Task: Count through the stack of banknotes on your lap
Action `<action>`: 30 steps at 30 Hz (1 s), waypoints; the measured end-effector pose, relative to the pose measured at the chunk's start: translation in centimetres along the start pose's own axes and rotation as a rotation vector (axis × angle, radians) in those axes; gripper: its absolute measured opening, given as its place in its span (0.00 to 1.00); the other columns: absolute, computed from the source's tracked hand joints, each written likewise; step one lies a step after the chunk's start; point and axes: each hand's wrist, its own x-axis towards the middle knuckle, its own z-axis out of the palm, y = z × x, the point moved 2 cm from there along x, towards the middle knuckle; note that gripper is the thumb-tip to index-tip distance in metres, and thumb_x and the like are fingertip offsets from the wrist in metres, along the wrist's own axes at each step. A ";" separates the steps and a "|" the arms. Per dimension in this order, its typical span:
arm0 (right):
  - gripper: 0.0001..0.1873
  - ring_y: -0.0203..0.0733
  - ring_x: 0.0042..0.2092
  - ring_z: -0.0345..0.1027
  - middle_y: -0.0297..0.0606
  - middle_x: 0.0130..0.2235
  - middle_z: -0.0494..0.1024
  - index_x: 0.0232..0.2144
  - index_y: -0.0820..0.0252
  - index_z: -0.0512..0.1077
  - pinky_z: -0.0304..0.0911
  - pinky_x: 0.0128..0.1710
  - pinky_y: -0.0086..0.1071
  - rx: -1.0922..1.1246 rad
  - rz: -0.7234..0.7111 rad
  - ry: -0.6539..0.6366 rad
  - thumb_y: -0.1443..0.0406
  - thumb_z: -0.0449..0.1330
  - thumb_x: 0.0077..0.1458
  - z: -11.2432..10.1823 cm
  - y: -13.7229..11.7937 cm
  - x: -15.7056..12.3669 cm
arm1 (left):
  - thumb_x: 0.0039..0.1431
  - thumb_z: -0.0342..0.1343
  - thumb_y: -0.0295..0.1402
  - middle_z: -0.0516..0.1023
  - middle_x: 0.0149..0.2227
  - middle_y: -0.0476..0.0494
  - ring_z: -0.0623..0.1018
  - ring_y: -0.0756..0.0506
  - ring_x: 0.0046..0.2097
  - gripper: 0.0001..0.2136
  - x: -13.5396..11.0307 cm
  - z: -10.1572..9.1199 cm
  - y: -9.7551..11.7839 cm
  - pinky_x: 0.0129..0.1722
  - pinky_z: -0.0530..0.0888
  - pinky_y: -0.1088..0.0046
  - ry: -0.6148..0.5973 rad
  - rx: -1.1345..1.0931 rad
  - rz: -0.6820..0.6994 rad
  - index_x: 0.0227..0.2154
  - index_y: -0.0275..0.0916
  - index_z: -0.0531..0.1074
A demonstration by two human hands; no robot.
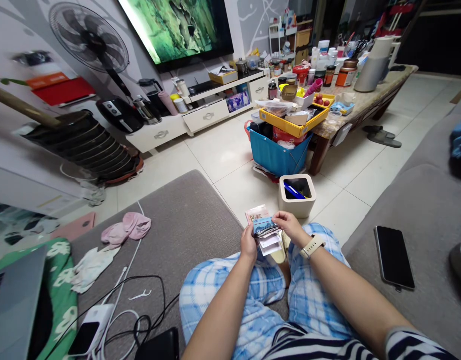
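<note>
A small stack of paper slips that look like banknotes (265, 226) is held above my knees, a blue one on top and a pinkish printed one sticking out at the far side. White folded paper (271, 246) shows at its near end. My left hand (248, 243) is closed around the stack's left edge. At its upper right corner, my right hand (289, 227) pinches the blue slip between thumb and fingers; a pale watch is on that wrist. Just beyond the right hand stands a cream square bin (297, 207) with a blue object inside. What the slips are exactly is too small to read.
The grey sofa (185, 210) holds a pink cloth (127, 230), cables, a white power bank (91, 327) and a laptop (16, 305). A phone (394, 257) lies at right. Beyond are a blue basket (279, 152) topped by a yellow tray and a crowded table (330, 127).
</note>
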 end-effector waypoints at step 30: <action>0.19 0.32 0.22 0.52 0.30 0.22 0.69 0.25 0.60 0.67 0.46 0.24 0.29 0.035 0.003 0.084 0.53 0.67 0.39 -0.2 0.1 0.1 | 0.42 0.66 0.39 0.81 0.35 0.39 0.80 0.41 0.38 0.16 -0.4 0.4 0.1 0.44 0.72 0.64 -0.083 0.022 -0.041 0.33 0.34 0.78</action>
